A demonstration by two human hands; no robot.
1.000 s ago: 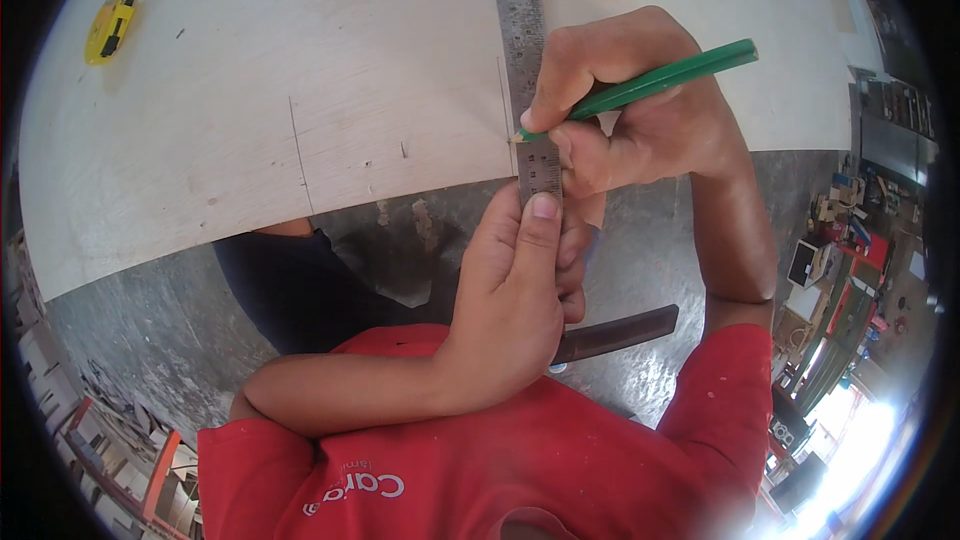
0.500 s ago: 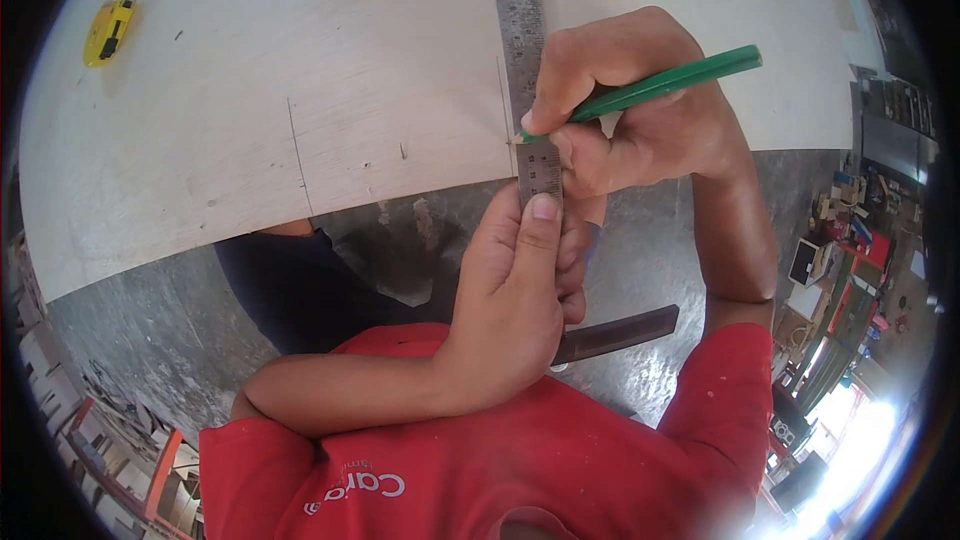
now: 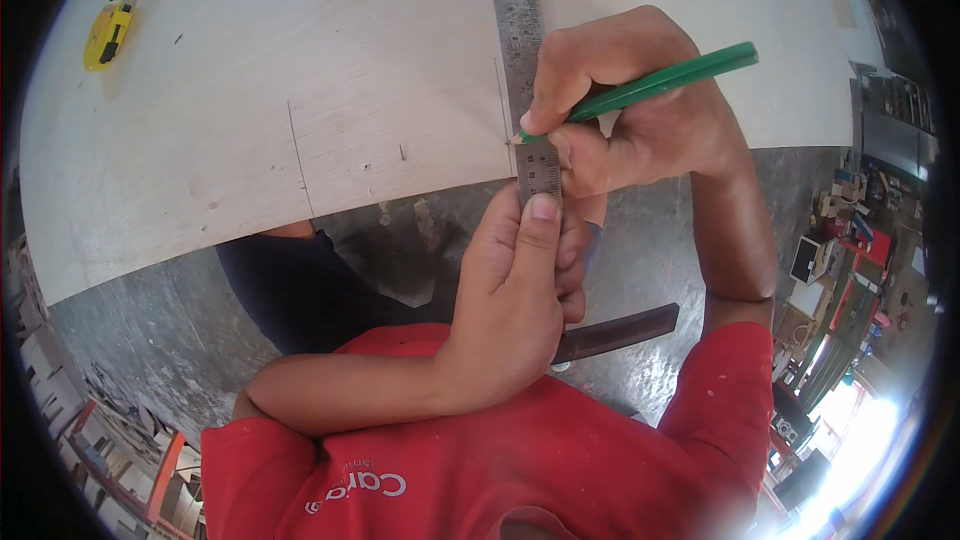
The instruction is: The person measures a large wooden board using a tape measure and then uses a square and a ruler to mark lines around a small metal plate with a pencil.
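Observation:
A light wooden board point(image 3: 200, 130) carries thin pencil lines, one at mid-left and one beside the marked steel blade of a carpenter's square point(image 3: 520, 35). My left hand point(image 3: 515, 290) is closed on the blade's near end below the board's edge, thumb on top. A dark arm of the square sticks out to the right below; the corner between is hidden by that hand. My right hand point(image 3: 640, 115) pinches a green pencil point(image 3: 680, 80). Its tip touches or nearly touches the board at the blade's left edge, close to the near end of the line.
A yellow tape measure point(image 3: 108, 35) lies on the board at the far left. Below the board's near edge is a grey, worn floor point(image 3: 640, 250). Shelves with tools and boxes point(image 3: 830, 250) stand at the right, and more stacked material lies along the lower left.
Almost nothing differs. The pencil's back end has tilted very slightly left; both hands and the square keep their places, with a faint shift of the whole view.

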